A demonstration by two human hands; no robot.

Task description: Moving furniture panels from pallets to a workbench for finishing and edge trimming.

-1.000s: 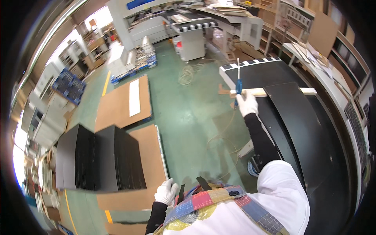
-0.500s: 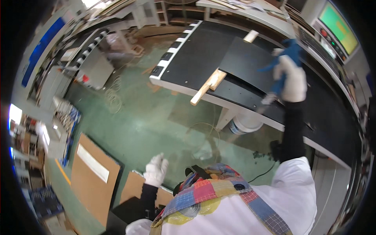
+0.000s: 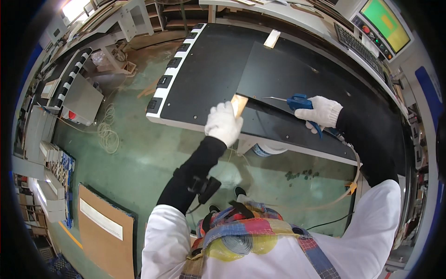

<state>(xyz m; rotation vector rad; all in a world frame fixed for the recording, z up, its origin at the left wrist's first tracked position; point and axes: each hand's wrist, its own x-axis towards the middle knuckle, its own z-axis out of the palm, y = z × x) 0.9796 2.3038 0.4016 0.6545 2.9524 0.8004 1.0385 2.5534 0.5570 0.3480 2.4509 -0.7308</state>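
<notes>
My right hand (image 3: 320,112), in a white knit glove, is wrapped round a blue air blow gun (image 3: 299,102). The gun's thin nozzle points left over the black table, and a clear hose runs down from it. My gloved left hand (image 3: 224,124) is closed around the near end of a light wooden strip (image 3: 240,105) at the table's front edge. My fingers cover much of this strip. A dark flat panel (image 3: 278,69) lies on the table beside the strip, and a second pale wooden piece (image 3: 272,39) lies at its far edge.
The black table (image 3: 195,83) has a white left edge with dark rollers. A keyboard (image 3: 357,46) and a control screen (image 3: 385,23) stand at far right. Below are a white bucket (image 3: 268,149) and a loose hose (image 3: 108,130). A brown board (image 3: 104,232) leans at lower left.
My left hand has risen from beside my body to the wooden strip and closed on it. My right hand, with the blow gun, has moved lower and left, the nozzle now pointing left.
</notes>
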